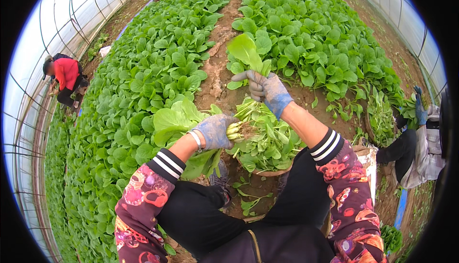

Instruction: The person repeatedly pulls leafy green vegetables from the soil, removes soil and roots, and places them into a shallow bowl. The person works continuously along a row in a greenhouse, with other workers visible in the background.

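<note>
My left hand (216,131), in a soiled blue-grey work glove, grips a bunch of leafy greens (173,122). The pale stem ends and fine roots stick out to the right of the fist, and the broad leaves spread to the left. Farther forward, my right hand (264,89) wears a matching glove and is closed around a small leafy plant (247,52) whose leaves point up and away. Its index finger extends to the left. Below both hands, between my feet, stands a round basket (274,173) heaped with loose green leaves and stems (272,137).
Dense beds of leafy greens (143,76) run ahead on both sides of a bare soil path (224,37). A co-worker in red (66,72) bends at the far left. Another person (423,144) sits close on the right beside a second heap of greens (381,119). Plastic greenhouse walls (408,15) curve around.
</note>
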`<state>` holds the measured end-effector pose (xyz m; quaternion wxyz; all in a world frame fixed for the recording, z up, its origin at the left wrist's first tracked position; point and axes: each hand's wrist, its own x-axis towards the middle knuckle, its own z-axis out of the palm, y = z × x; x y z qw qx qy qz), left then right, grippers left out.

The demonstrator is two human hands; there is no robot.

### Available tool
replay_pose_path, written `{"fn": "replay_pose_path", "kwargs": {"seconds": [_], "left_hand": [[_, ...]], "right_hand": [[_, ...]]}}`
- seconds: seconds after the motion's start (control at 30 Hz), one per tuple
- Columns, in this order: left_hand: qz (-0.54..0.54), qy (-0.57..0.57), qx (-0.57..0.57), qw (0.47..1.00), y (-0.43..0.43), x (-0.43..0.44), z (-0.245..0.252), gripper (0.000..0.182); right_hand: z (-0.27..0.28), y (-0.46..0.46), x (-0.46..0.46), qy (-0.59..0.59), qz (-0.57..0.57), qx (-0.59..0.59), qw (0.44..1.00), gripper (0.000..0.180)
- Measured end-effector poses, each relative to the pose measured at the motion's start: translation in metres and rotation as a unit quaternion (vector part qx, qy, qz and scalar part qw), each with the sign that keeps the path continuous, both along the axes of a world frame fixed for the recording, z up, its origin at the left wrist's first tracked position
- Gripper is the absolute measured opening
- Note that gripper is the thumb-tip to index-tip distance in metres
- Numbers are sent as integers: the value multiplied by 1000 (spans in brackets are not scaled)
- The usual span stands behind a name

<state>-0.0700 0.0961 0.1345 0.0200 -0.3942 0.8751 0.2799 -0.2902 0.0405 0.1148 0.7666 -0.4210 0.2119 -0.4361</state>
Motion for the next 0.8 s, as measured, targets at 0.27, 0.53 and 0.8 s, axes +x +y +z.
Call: {"fn": "replay_pose_path", "kwargs": {"seconds": [0.27, 0.53, 0.8], "left_hand": [[59, -24, -19, 998, -6, 26, 0, 68], [37, -38, -57, 997, -7, 13, -12, 60], [61, -5, -8, 998, -10, 24, -9, 63]], "right_hand": [[7, -3, -24, 787, -27, -259, 559, 39], [10, 26, 19, 592, -1, -216, 776, 63], [0, -13, -26, 513, -149, -312, 786, 26]]}}
